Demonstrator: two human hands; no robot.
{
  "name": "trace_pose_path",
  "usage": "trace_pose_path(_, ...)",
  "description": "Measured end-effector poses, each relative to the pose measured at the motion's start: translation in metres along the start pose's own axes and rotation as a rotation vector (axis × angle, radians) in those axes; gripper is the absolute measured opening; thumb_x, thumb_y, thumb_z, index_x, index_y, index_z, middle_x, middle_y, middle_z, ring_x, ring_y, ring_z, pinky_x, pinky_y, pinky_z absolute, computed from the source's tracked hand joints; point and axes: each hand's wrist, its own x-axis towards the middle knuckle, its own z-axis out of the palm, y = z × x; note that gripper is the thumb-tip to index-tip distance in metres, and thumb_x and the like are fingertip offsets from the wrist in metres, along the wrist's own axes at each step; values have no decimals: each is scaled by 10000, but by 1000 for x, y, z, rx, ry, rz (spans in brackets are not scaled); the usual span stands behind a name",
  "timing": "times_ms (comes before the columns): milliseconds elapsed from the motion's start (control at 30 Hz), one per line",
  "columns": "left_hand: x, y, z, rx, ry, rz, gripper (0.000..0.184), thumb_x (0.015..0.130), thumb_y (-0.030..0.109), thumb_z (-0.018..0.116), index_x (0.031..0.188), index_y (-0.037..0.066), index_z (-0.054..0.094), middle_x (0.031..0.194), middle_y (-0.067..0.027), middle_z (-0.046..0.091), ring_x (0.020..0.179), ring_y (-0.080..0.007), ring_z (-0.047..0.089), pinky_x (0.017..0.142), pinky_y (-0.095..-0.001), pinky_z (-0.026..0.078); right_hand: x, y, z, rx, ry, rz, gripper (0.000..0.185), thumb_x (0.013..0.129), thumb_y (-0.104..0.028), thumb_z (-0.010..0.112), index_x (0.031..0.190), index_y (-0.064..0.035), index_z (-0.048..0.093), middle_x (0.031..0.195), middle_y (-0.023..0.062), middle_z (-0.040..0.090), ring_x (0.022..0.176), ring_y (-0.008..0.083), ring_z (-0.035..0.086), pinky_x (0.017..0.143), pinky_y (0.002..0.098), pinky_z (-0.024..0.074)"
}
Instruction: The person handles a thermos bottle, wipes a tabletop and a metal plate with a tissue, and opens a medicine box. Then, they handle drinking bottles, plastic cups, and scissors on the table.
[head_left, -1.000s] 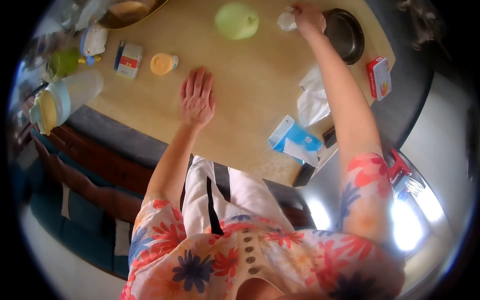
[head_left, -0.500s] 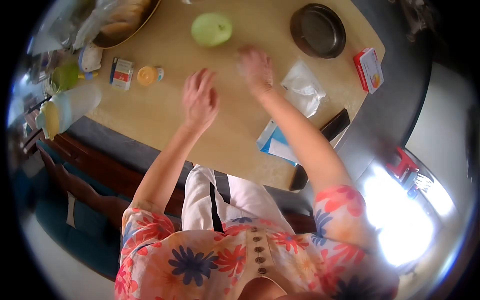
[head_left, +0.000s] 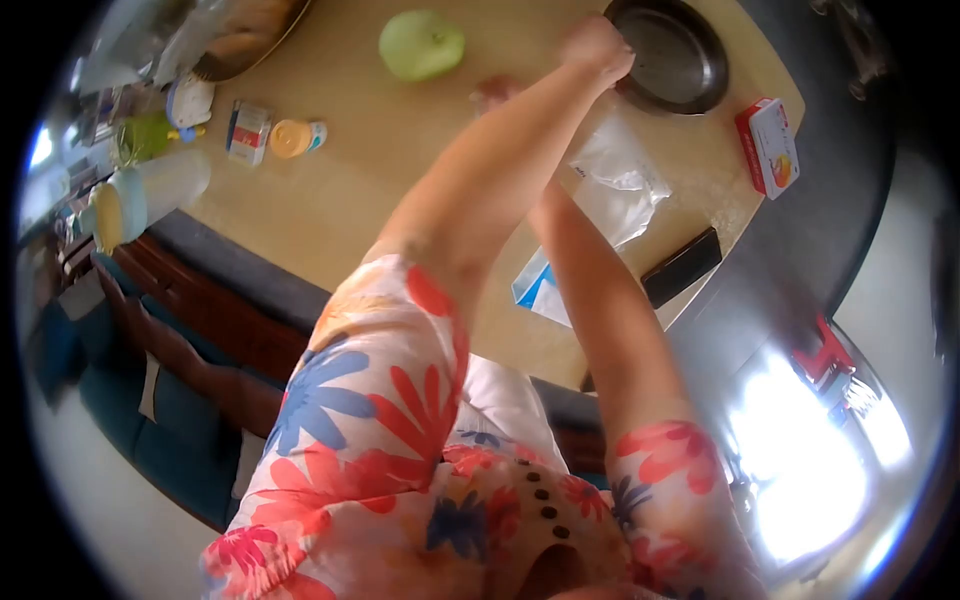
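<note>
My left hand (head_left: 597,50) reaches across to the right, its fingers closed at the near left rim of a round dark metal pan (head_left: 680,60). The fingertips are partly hidden by the hand itself. Under my left forearm, my right hand (head_left: 495,93) is mostly covered; only a blurred bit of it shows, over the table below the melon, and its fingers cannot be made out. The pale green round melon-like fruit (head_left: 421,46) lies at the top middle. Beside my right forearm is a crumpled clear plastic bag (head_left: 620,180).
A red and white box (head_left: 768,148) stands near the table's right edge. Below it lie a dark flat object (head_left: 682,267) and a blue and white packet (head_left: 540,288). On the left are a small box (head_left: 248,132), an orange-lidded jar (head_left: 292,138) and a plastic jug (head_left: 150,200).
My left hand has swung up and right, crossing over my right arm to the pan's rim. My right hand is now largely behind my left forearm. The whole view has shifted slightly.
</note>
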Motion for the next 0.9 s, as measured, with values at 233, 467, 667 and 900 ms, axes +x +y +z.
trace_pose_path(233,-137,-64,-99,-385,403,247,170,783,30,514,944,-6,555,712,-48,591,497,-118,544,413,-225,440,5,-41,-28,-216,-150,140,490,818,-370,493,1228,-108,428,1242,113,437,1125,277,402,960,382,331)
trace_pose_path(467,-397,-230,-171,-558,547,-137,479,832,26,493,1293,21,362,1082,-49,536,763,-63,536,445,-165,428,16,-27,-29,-598,-56,-3,265,770,-94,503,1010,-185,569,1070,18,561,1021,256,512,850,385,408)
trace_pose_path(667,-530,-354,-138,-430,775,-582,461,764,32,511,1221,59,457,817,-27,592,524,-73,504,424,-216,421,15,-41,-13,-723,22,96,204,764,-111,524,961,-131,576,1021,78,557,939,261,545,771,383,439)
trace_pose_path(900,-494,-460,-67,-150,680,-473,471,709,95,518,1176,111,463,830,-170,624,729,-325,625,642,-371,490,-175,-28,130,-896,-112,-425,319,822,-175,456,1118,-59,434,1160,100,469,1041,210,461,813,380,381)
